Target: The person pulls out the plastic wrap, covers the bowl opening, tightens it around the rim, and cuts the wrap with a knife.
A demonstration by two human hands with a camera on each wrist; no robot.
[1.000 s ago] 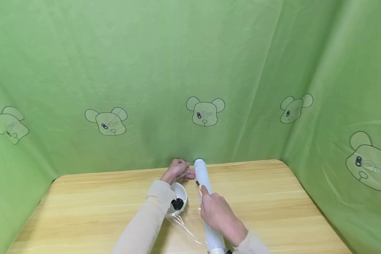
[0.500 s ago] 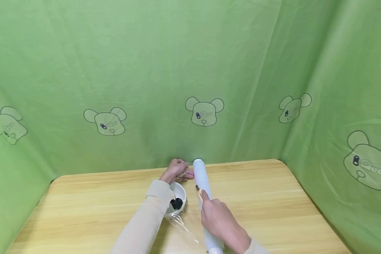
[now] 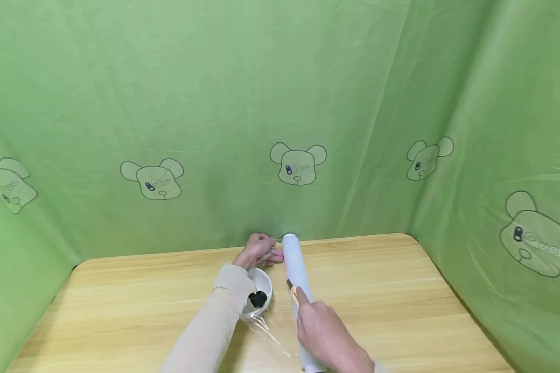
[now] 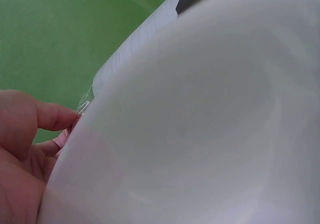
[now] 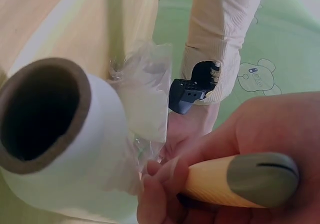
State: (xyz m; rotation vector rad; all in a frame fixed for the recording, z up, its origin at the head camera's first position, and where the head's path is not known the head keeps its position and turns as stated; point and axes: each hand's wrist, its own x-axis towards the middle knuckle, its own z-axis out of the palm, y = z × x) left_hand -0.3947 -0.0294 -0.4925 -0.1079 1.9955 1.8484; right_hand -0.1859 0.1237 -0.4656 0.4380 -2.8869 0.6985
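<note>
A long roll of cling film (image 3: 296, 264) lies lengthwise on the table, its hollow cardboard core showing in the right wrist view. Just left of it, under my left forearm, stands a white bowl (image 3: 264, 282) with clear film (image 5: 145, 63) stretched over and around it. At the roll's far end my left hand (image 3: 256, 249) pinches the film's edge between thumb and fingers. My right hand (image 3: 324, 331) grips a knife (image 5: 215, 181) by its light, grey-ended handle, its short dark blade pointing away along the roll's left side.
The wooden table (image 3: 144, 305) ends at a green curtain (image 3: 224, 103) printed with bear heads, which also rises on both sides. A black wrist camera (image 3: 258, 299) on my left wrist overlaps the bowl. Loose film (image 3: 270, 334) trails in front of the bowl.
My right hand has drawn the knife toward me along the roll. The left hand keeps its hold on the film at the far end, and the head view has shifted slightly.
</note>
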